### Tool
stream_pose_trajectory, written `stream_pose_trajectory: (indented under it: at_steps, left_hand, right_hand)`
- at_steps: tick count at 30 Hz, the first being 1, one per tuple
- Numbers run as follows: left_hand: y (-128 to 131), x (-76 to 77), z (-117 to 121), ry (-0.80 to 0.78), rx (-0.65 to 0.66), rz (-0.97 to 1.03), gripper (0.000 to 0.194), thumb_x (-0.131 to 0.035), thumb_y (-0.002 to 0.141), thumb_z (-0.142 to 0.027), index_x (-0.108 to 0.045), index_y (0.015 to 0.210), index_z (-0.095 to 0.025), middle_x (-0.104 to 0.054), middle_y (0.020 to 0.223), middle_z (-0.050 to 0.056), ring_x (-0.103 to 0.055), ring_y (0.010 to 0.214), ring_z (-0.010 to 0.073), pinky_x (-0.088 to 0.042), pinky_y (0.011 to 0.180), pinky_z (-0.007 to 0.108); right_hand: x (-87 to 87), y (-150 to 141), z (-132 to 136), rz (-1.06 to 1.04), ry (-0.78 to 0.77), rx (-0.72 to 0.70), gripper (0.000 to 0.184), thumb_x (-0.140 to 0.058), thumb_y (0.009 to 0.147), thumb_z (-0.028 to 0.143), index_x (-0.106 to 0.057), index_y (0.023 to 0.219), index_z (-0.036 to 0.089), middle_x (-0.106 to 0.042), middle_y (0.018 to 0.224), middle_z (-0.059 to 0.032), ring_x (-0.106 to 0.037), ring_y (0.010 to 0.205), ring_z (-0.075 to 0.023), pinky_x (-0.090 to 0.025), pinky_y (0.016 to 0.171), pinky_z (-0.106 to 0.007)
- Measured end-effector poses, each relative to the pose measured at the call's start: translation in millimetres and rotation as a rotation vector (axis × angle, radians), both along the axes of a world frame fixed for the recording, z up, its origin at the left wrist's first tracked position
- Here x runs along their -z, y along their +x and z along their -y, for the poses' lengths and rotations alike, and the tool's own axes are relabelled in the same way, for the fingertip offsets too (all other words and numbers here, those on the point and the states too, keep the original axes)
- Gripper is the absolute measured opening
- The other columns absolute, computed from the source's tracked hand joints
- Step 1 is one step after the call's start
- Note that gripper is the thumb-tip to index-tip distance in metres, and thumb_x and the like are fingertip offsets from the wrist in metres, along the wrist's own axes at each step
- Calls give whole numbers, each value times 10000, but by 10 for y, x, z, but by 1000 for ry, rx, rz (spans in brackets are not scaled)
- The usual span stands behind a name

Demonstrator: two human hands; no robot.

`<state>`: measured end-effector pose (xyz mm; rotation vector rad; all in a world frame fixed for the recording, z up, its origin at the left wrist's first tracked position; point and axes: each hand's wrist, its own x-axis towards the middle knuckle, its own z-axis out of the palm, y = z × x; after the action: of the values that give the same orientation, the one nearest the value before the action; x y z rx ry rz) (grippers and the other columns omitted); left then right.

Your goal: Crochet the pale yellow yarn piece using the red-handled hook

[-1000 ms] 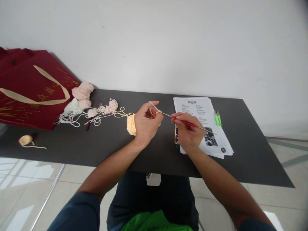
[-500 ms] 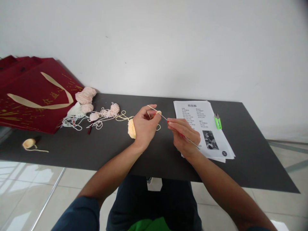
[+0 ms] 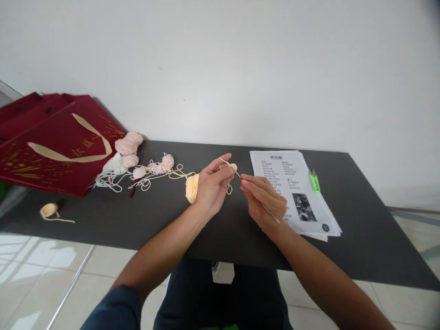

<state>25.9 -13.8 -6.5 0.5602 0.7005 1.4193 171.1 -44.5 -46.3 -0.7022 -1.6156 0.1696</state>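
Observation:
My left hand [image 3: 215, 185] pinches a small yellow crochet piece [image 3: 234, 167] between thumb and fingers, with a strand of yarn running over its raised index finger. My right hand [image 3: 264, 199] is closed on a crochet hook [image 3: 271, 213] with a red grip and a metal shaft. The hook's tip points up and left at the crochet piece; whether it sits in a stitch is too small to tell. Behind my left wrist lies a ball of yellow yarn [image 3: 191, 188], partly hidden by the hand.
Printed sheets [image 3: 275, 167] lie right of my hands, with green thread snips [image 3: 314, 180] on their edge. Pink yarn [image 3: 129, 143] and tangled strands are at left, before a red paper bag [image 3: 62, 142]. A small cream crocheted cup [image 3: 49, 210] lies near the dark table's [image 3: 137, 229] front left.
The view has shifted slightly, so everything sits a little lower and further right. My hands have come closer together, and the hook is nearer the crochet piece.

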Motion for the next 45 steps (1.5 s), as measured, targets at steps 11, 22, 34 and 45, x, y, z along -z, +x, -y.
stream_pose_trajectory:
  at_steps: [11,22,34,45]
  left_hand:
    - [-64,-19,-31,42,84,-68,497,-883,645,-108,-806,1132,-169,-602,685,-54,-486,605,42,-412,614,201]
    - [-70,64,-34,37,101,-461,519,-894,653,-201,-799,1162,-164,-676,685,-40,-527,584,72,-410,598,241]
    - [-22,101,85,299,-262,-853,263,-708,764,-115,-806,987,-214,-654,745,-22,-519,639,102,-419,631,256]
    - [-126,84,-12,344,102,-738,348,-747,699,-118,-834,1024,-208,-622,688,-19,-505,608,105,-390,581,260]
  right_hand:
    - [-75,1,-37,-536,-487,-197,177,-791,905,193,-801,1029,319,-846,1075,5,-785,790,-145,-670,724,-312]
    - [-135,223,-137,-259,-327,-32,97,-762,933,308,-679,967,272,-778,943,-10,-727,813,-167,-600,761,-348]
    - [-220,18,91,-104,-193,97,158,-711,956,189,-670,1077,283,-791,1010,-39,-764,890,-184,-635,778,-354]
    - [-373,216,-37,-381,-528,-78,174,-828,886,319,-674,893,238,-778,858,8,-633,587,-99,-536,546,-260]
